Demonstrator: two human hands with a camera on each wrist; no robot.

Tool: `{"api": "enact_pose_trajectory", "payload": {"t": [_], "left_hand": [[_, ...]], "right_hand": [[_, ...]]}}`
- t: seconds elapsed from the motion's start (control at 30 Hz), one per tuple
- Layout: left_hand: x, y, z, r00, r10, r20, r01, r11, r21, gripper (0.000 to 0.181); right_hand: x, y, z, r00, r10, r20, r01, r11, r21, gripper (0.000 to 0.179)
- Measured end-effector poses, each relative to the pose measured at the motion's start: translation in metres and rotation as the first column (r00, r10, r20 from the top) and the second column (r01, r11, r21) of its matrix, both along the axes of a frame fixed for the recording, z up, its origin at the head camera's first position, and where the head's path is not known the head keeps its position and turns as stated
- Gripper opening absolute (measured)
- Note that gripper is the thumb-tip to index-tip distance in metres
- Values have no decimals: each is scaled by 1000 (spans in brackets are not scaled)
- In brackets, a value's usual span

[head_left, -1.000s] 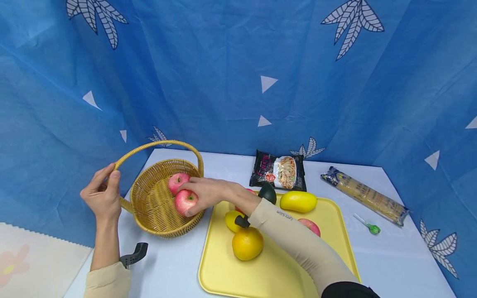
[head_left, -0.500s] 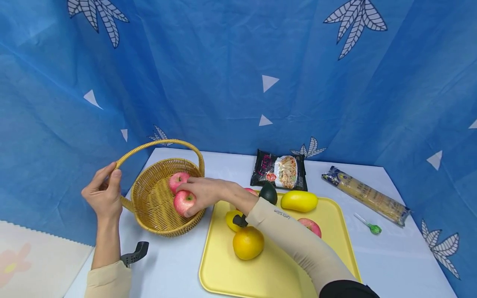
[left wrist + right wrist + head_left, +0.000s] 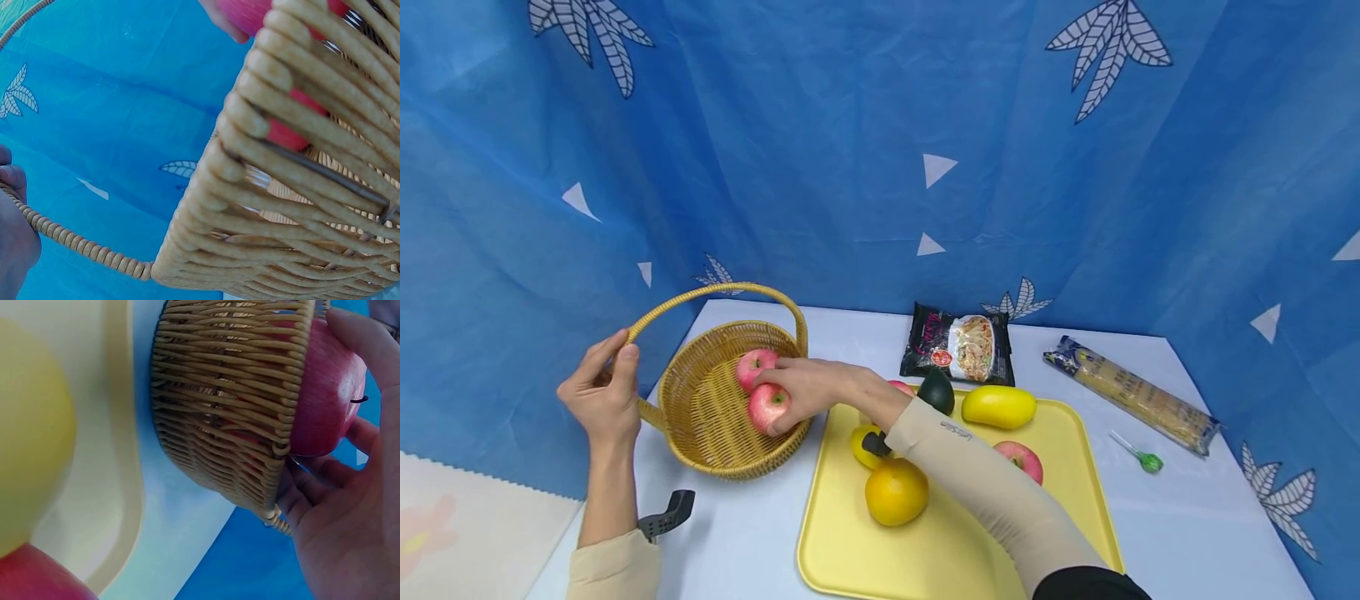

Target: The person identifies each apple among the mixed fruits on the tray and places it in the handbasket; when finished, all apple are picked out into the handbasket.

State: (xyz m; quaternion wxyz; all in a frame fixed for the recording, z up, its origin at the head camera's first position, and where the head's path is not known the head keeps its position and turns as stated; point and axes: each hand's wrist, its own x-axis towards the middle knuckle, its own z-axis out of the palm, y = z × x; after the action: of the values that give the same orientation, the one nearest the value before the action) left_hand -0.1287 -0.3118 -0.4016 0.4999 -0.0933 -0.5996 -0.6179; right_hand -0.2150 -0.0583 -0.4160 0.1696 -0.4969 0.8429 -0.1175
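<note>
In the head view a round wicker basket [image 3: 711, 408] stands on the white table at the left. My left hand [image 3: 602, 387] grips the left side of its arched handle [image 3: 730, 287]. Inside the basket's right side my right hand [image 3: 808, 387] holds a red apple [image 3: 768, 407], thumb on the near side. Another apple [image 3: 754, 367] lies just behind that one in the basket. From the right wrist view, the held apple [image 3: 328, 394] shows at the basket rim, with fingers curled beneath it. The left wrist view shows the basket's woven wall [image 3: 250, 169] close up.
A yellow tray [image 3: 850, 567] right of the basket bears an orange-coloured fruit [image 3: 897, 492], a yellow mango [image 3: 998, 407], a dark green avocado [image 3: 936, 392], a lemon [image 3: 867, 445] and apples. Behind lie a black noodle packet [image 3: 958, 343], a spaghetti pack [image 3: 1131, 393] and a lollipop [image 3: 1148, 461].
Both hands stay where they were, left on the handle and right on the apple in the basket. Only a slight shift of the head view shows.
</note>
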Motion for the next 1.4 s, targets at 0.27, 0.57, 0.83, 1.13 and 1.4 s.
{"api": "enact_pose_trajectory", "payload": {"t": [0.27,0.57,0.83,1.13,1.4], "left_hand": [[1,-2,0,1000,1,5,-1,1000,0,26],[1,-2,-2,1000,2,-8,-2,1000,-6,24],[2,1,0,1000,5,3,-5,1000,-2,23],[4,3,3,999,48,22,-47,998,-34,23],[3,2,3,1000,19,6,-19,1000,-16,24]], "right_hand": [[-5,-8,-10,999,1,-47,0,1000,30,74],[-5,-10,-11,998,-5,-69,10,997,72,77],[-3,-15,-17,991,10,-130,7,991,132,80],[0,-19,-19,974,54,-220,-10,981,196,78],[0,-19,-17,975,39,-217,0,984,179,75]]}}
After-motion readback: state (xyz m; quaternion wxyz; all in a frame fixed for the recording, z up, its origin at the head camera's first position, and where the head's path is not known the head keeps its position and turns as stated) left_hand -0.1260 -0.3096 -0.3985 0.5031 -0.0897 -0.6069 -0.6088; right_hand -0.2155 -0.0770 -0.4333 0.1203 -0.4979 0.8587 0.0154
